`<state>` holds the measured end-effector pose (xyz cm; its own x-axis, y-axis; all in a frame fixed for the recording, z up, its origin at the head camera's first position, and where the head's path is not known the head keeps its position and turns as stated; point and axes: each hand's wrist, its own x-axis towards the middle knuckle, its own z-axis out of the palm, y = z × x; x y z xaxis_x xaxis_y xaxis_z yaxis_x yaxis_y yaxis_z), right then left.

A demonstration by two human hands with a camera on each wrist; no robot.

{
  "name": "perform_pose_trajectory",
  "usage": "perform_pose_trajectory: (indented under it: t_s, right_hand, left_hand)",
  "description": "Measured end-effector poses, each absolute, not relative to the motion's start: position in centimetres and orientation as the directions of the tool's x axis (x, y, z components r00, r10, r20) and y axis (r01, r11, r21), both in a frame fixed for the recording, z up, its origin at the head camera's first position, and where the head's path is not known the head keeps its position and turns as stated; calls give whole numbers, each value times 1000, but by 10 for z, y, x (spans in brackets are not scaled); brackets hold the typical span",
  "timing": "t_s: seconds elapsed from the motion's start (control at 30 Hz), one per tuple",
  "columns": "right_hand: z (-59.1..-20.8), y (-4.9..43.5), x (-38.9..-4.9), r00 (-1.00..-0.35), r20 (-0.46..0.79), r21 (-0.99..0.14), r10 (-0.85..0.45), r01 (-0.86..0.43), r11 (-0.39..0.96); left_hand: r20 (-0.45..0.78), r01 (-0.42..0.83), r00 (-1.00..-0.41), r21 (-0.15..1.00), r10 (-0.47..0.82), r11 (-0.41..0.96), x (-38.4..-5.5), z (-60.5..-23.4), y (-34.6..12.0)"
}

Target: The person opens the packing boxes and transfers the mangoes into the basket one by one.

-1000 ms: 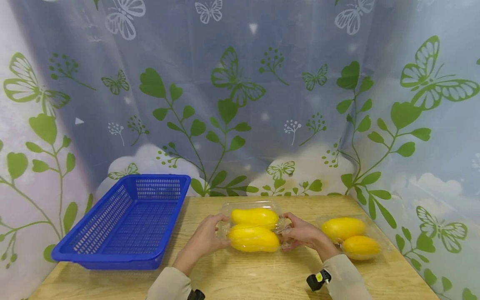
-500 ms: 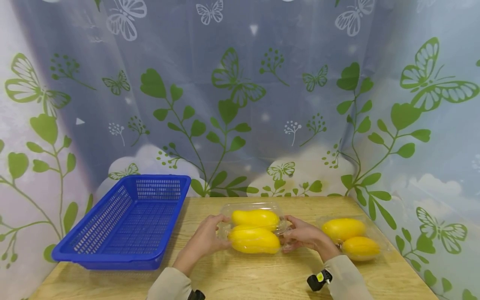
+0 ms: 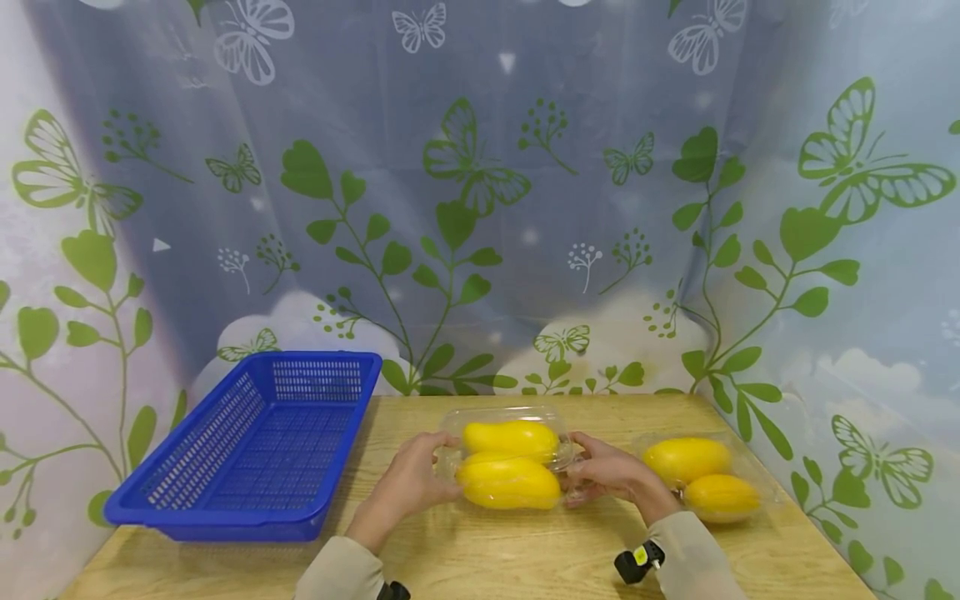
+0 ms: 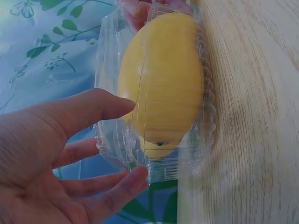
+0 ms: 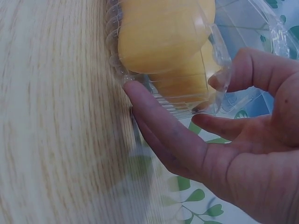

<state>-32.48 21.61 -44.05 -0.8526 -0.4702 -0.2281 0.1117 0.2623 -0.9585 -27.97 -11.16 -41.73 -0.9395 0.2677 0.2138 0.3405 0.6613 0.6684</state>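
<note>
A clear plastic clamshell box (image 3: 504, 412) stands in the middle of the wooden table, between my two hands. Two oblong yellow fruits (image 3: 510, 481) lie in it, one behind the other. My left hand (image 3: 411, 475) holds the box's left end. In the left wrist view its thumb lies along the side, with the fingers round the end. At the other end my right hand (image 3: 603, 467) grips the box. The right wrist view shows thumb and fingertips (image 5: 133, 88) at the ridged plastic edge, with a clear flap (image 5: 261, 28) spreading out beyond the fruits.
A blue slotted plastic basket (image 3: 277, 450) with nothing in it stands at the left. Right of my right hand sits a second clear box (image 3: 765, 467) with two yellow fruits (image 3: 686, 458). A butterfly-and-leaf curtain (image 3: 480, 275) rises behind the wooden table (image 3: 480, 558).
</note>
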Motion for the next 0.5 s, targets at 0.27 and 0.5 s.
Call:
perform_pose_trajectory:
  t_s: [0.27, 0.5]
  right_hand:
    - [-440, 216, -324, -849, -235, -956, -473, 114, 270]
    - [-438, 215, -324, -850, -242, -951, -467, 112, 288]
  left_hand:
    - [276, 404, -915, 614, 295, 678, -280, -419, -109]
    - [329, 446, -892, 535, 309, 717, -280, -419, -106]
